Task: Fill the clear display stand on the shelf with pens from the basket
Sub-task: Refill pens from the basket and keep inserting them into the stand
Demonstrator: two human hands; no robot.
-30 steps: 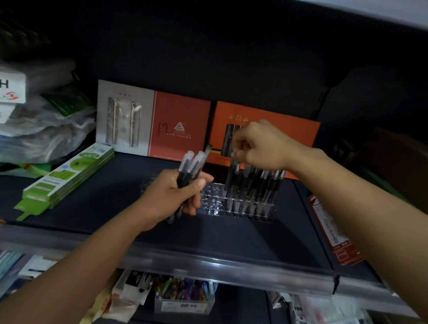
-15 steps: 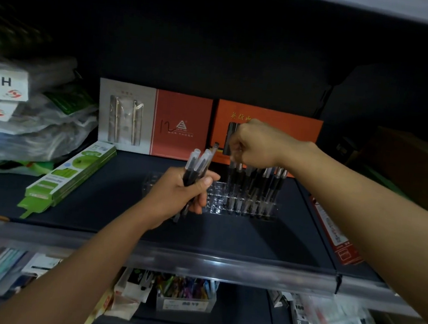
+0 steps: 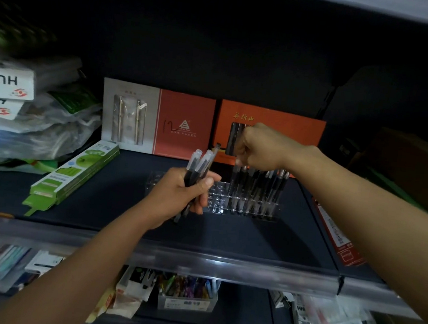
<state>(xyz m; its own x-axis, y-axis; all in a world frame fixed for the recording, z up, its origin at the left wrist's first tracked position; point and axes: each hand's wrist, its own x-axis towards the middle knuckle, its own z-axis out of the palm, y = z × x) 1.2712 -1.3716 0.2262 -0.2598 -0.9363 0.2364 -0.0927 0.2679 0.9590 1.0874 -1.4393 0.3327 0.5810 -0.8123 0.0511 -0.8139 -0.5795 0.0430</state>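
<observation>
Dark shelving fills the view, and on the middle shelf both hands work at a clear display stand. At the right grip, the right hand is curled into a fist above the stand's right half, fingers pinching the top of one pen that stands upright at the left end of the filled rows; whether its tip is already seated in a hole cannot be told. Beside it, the standing pens crowd the right part of the stand, caps up, while the holes on the left part show bare. At the left grip, the left hand is wrapped round a bundle of pens, caps pointing up and tilted slightly right, held in front of the stand's left end.

Behind the stand lean a grey and red gift box and an orange box. A green pack lies flat to the left, near stacked plastic bags. On the shelf below, a small clear tub holds coloured items, too blurred to name.

Against a second ago, the right hand sits a little further left and the left hand's bundle is raised slightly; the filled rows look unchanged.
</observation>
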